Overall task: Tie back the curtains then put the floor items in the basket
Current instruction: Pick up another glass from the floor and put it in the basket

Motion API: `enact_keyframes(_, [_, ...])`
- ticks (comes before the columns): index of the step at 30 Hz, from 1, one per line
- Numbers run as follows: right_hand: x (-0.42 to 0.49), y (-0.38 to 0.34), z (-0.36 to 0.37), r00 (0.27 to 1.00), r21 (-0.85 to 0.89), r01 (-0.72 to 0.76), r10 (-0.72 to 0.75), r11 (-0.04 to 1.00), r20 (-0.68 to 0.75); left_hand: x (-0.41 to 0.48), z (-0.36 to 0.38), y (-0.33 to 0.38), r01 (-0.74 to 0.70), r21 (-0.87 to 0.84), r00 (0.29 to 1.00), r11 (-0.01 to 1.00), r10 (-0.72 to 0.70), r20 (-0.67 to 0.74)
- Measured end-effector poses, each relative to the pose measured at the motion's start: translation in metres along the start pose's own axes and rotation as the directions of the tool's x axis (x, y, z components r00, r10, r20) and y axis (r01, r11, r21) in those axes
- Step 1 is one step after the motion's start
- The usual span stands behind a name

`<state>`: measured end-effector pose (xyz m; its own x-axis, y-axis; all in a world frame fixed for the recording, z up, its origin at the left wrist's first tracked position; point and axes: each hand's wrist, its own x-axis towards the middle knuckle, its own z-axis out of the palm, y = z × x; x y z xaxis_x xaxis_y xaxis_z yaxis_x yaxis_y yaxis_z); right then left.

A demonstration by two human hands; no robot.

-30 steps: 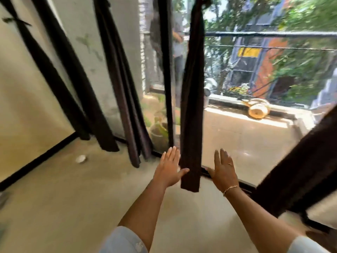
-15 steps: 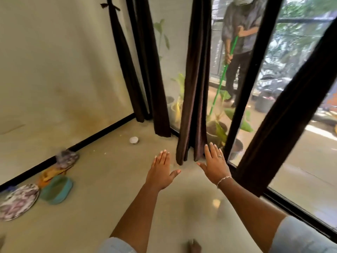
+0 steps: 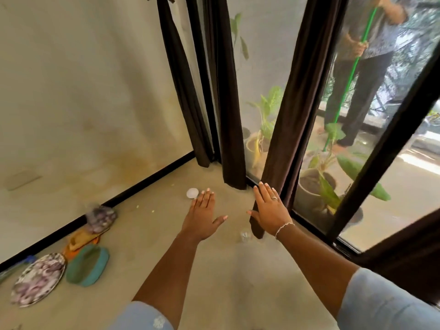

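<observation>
The floor (image 3: 221,270) is occupying the lower frame. Dark curtains (image 3: 292,110) are hanging at 12 to 1 o'clock along the glass door (image 3: 357,129); the leftmost one (image 3: 176,75) is hanging tied near its top. The floor items are lying at 8 o'clock along the wall: a patterned plate (image 3: 38,279), a teal pad (image 3: 88,265), orange cloth (image 3: 81,239) and a bundle (image 3: 101,217). A white disc (image 3: 192,193) is lying at 11 o'clock. The left hand (image 3: 202,217) and right hand (image 3: 269,210) are hovering at centre, fingers released, grasping nothing.
</observation>
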<state>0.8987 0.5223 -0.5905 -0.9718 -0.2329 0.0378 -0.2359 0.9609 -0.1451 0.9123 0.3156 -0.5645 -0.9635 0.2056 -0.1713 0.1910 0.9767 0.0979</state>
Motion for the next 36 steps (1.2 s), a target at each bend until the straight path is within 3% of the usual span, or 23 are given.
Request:
enact_keyframes(8, [0.086,0.008,0.014,0.998,0.011,-0.015,0.014,1.0,0.061,0.096,-0.001,-0.032,-0.033,-0.056,0.998,0.998,0.037,0.059])
enact_keyframes(22, [0.185,0.022,0.096,0.919,0.083,-0.306,0.271,0.949,0.287,0.282,0.039,-0.073,-0.347,-0.131,0.891,0.929,0.37,0.262])
enact_keyframes(29, [0.217,0.044,0.214,0.842,0.123,-0.403,0.315,0.907,0.438,0.342,0.143,-0.101,-0.415,-0.123,0.842,0.902,0.431,0.323])
enact_keyframes(36, [0.237,0.079,0.369,0.794,0.134,-0.436,0.311,0.89,0.523,0.384,0.304,-0.107,-0.303,-0.234,0.811,0.924,0.378,0.447])
